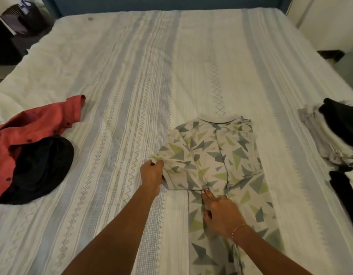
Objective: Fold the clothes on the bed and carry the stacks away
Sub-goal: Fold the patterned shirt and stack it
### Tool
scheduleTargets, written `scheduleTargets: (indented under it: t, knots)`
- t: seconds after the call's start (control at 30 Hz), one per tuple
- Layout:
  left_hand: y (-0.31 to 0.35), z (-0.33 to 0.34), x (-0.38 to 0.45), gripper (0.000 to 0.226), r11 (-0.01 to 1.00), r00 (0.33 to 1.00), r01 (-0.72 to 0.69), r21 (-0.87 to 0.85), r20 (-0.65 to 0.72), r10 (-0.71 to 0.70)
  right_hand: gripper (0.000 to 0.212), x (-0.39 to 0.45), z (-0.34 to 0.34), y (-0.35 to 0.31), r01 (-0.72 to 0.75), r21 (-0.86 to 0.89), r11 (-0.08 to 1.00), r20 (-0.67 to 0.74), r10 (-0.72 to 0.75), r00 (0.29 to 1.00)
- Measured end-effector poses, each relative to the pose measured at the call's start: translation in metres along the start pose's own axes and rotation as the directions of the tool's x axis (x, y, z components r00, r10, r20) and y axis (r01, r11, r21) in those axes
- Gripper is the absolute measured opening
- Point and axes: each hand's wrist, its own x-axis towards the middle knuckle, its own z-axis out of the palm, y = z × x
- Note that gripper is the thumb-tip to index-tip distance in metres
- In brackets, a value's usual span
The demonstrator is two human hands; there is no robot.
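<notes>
Bed with a striped white-and-grey cover holds all the clothes; no boxes or baskets in view. Patterned shirt, cream with green and grey triangles, lies near the front middle-right of the bed, collar away from the person, lower part running toward the near edge. Left hand pinches the shirt's left sleeve edge, fingers curled round the cloth. Right hand lies on the shirt's middle, fingers fairly straight and pressing the cloth at the fold line, blurred; thin bracelet on that wrist. Red shirt lies crumpled at the left edge of the bed, with a black garment lying partly over its near side. At the right edge sits a pile of grey-white cloth with a black piece on top; another dark piece just nearer, apart from the patterned shirt.
</notes>
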Motion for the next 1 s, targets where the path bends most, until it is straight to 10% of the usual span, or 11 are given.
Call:
scheduleTargets:
  t: [0.13,0.23,0.4,0.6,0.73,0.9,1.0]
  knots:
    - [0.023,0.025,-0.007,0.007,0.972,0.981,-0.192,0.134,0.058,0.185,0.064,0.010,-0.039,0.009,-0.151,0.449,0.881,0.354,-0.021,0.935]
    - [0.038,0.050,-0.015,0.010,0.933,0.955,-0.294,0.209,0.105,0.278,0.055,0.029,-0.082,0.019,-0.376,0.707,0.600,0.314,0.211,0.926]
    - [0.061,0.112,-0.029,0.021,0.821,0.860,-0.498,0.280,0.284,0.425,0.118,0.087,-0.106,0.031,-0.318,0.886,0.338,0.242,0.248,0.938]
    - [0.053,0.145,-0.029,0.029,0.334,0.493,-0.870,0.363,0.655,0.573,0.028,0.115,-0.088,0.080,-0.305,0.922,-0.237,0.386,0.545,0.744]
    - [0.011,0.136,-0.002,0.056,0.127,0.647,-0.714,0.689,0.579,0.497,0.025,0.117,-0.073,0.107,-0.418,0.779,-0.467,0.610,0.412,0.677]
    - [-0.005,0.135,0.022,0.062,0.202,0.766,-0.562,0.802,0.413,0.492,0.051,0.138,-0.066,0.115,-0.497,0.789,-0.361,0.613,0.527,0.589]
    - [-0.003,0.137,0.037,0.058,0.255,0.755,-0.590,0.766,0.413,0.509,0.028,0.145,-0.062,0.119,-0.436,0.853,-0.287,0.511,0.623,0.592]
